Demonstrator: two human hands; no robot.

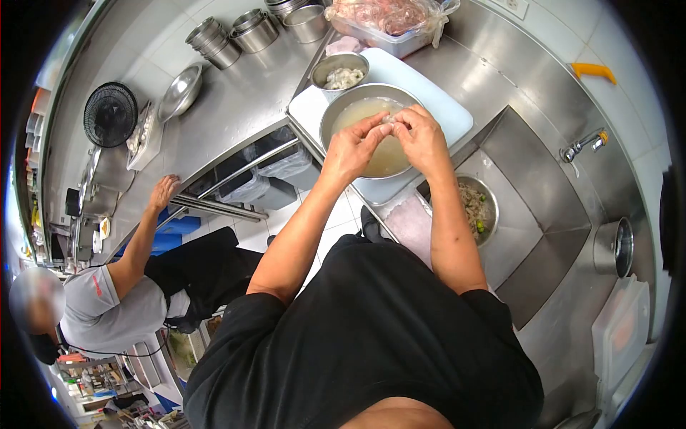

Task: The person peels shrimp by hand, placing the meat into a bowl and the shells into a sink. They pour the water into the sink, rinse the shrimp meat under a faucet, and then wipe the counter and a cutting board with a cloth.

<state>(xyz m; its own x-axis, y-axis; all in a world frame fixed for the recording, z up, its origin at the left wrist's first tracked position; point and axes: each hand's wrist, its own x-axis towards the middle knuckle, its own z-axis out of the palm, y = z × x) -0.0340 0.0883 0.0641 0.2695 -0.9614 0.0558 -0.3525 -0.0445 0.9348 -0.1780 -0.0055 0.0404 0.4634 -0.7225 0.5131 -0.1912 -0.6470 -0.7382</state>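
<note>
Over a large metal bowl (330, 114) of cloudy water, my left hand (352, 146) and my right hand (421, 136) meet at the fingertips. Both pinch a small, pale, translucent piece (388, 120) that looks like a shrimp, mostly covered by the fingers. Just behind the large bowl is a smaller metal bowl (315, 72) with whitish peeled pieces (344, 77) that look like shrimp. Both bowls stand on a white cutting board (451, 118).
A bowl (493, 218) of scraps with green bits sits in the sink (529, 193), below a tap (582, 145). A bagged tub of meat (386, 18) stands behind the board. At left, a co-worker (121, 300) rests a hand on the steel counter (221, 107).
</note>
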